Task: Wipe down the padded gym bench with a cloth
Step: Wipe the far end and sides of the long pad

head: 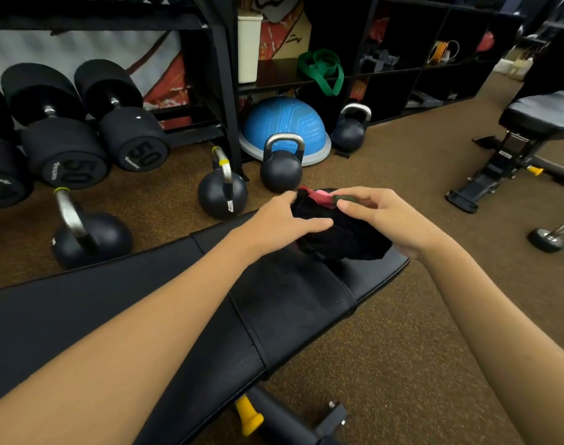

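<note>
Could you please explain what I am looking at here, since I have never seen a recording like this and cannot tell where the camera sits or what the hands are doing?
There is no machine here. The single picture comes from a camera worn on a person's head, looking forward and down, so the two bare arms are the wearer's own. They reach over a black padded gym bench. At its far end lies a bunched dark cloth with red and green trim. The right hand pinches the cloth's trim in a fingertip grip; the left hand rests on the cloth with fingers extended. Kettlebells, dumbbells and a blue balance dome stand on the floor beyond.
</note>
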The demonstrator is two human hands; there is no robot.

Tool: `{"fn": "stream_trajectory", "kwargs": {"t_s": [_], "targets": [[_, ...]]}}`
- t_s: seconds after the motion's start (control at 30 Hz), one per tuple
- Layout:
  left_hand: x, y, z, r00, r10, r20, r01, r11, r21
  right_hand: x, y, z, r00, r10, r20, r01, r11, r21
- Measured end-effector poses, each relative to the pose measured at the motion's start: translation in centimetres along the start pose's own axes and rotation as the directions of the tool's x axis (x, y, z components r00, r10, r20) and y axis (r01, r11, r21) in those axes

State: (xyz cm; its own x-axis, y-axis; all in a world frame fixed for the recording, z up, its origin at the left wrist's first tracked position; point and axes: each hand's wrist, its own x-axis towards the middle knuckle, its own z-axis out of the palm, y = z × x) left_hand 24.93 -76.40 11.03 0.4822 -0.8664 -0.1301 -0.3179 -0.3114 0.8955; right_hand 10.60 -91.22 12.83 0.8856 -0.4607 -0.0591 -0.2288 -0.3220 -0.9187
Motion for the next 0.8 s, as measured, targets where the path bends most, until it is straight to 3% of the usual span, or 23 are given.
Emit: {"fn": "stream_trajectory", "kwargs": {"t_s": [0.07, 0.17, 0.33, 0.43, 0.53, 0.63, 0.73, 0.8], "targets": [[0.8, -0.2, 0.7, 1.000, 0.014, 0.012, -0.013, 0.997, -0.074, -0.1, 0.1, -0.4, 0.999, 0.035, 0.038, -0.037, 0.998, 0.050], [2.0, -0.6, 1.6, 0.998, 0.059, -0.025, -0.059, 0.998, -0.013, -0.3, 1.0, -1.4, 0.999, 0.040, 0.011, -0.040, 0.999, 0.034], [3.3, 0.5, 3.3, 0.965, 0.232, -0.119, -0.232, 0.973, 0.016, -0.6, 2.9, -3.0, 0.996, -0.069, -0.059, 0.071, 0.997, 0.030], [4.4, -0.1, 4.5, 0.953, 0.267, -0.141, -0.229, 0.944, 0.236, -0.3, 5.0, -3.3, 0.978, -0.172, -0.117, 0.142, 0.963, -0.227], [4.8, -0.9, 5.0, 0.959, 0.272, -0.085, -0.207, 0.869, 0.450, -0.5, 6.9, -3.2, 0.953, -0.291, -0.081, 0.202, 0.815, -0.543], [4.1, -1.6, 4.8, 0.935, 0.353, 0.034, -0.292, 0.711, 0.640, -1.6, 8.5, -2.6, 0.929, -0.371, -0.002, 0.290, 0.730, -0.618], [3.7, -2.1, 4.2, 0.874, 0.441, 0.204, -0.385, 0.375, 0.843, -2.8, 10.4, -2.5, 0.902, -0.419, 0.101, 0.367, 0.625, -0.688], [3.4, -2.4, 4.1, 0.843, 0.462, 0.277, -0.414, 0.227, 0.881, -3.6, 11.3, -2.2, 0.902, -0.410, 0.136, 0.369, 0.569, -0.735]]}}
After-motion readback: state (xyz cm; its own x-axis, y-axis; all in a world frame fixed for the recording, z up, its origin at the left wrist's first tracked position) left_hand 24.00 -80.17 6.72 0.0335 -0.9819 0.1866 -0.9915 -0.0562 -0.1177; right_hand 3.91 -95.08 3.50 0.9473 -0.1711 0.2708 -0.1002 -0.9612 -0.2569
